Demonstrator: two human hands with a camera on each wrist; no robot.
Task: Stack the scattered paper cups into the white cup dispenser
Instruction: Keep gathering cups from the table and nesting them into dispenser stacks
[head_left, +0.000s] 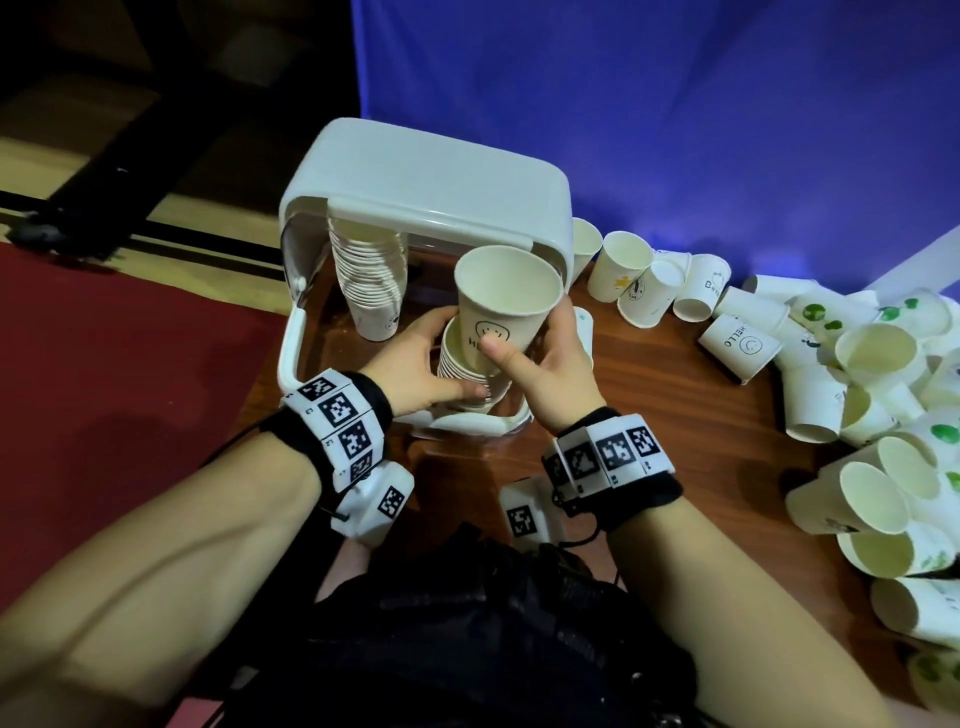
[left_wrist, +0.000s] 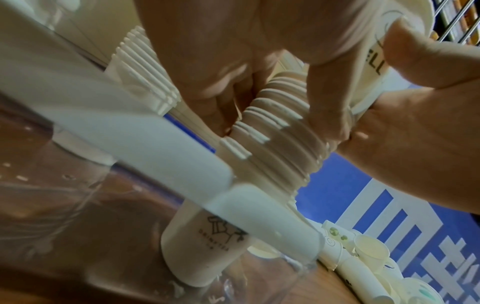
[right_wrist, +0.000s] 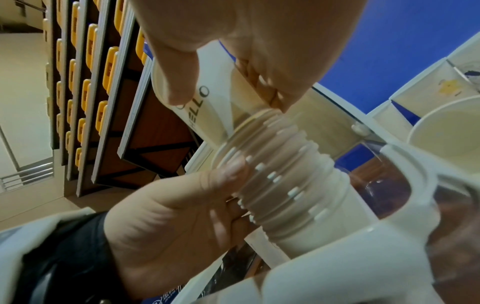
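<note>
We are nesting: our right hand (head_left: 550, 364) pinches the HELLO cup (head_left: 506, 306), our left hand (head_left: 415, 364) grips the stack (head_left: 467, 382). Next, we should press it straight down.

Matt paper cups (head_left: 508, 306), smooth glossy plastic dispenser (head_left: 415, 182), polished wood table (head_left: 649, 405).

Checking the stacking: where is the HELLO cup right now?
In the head view, centre: the HELLO cup is held by the right hand, its base entering the near stack gripped by the left hand.
</note>
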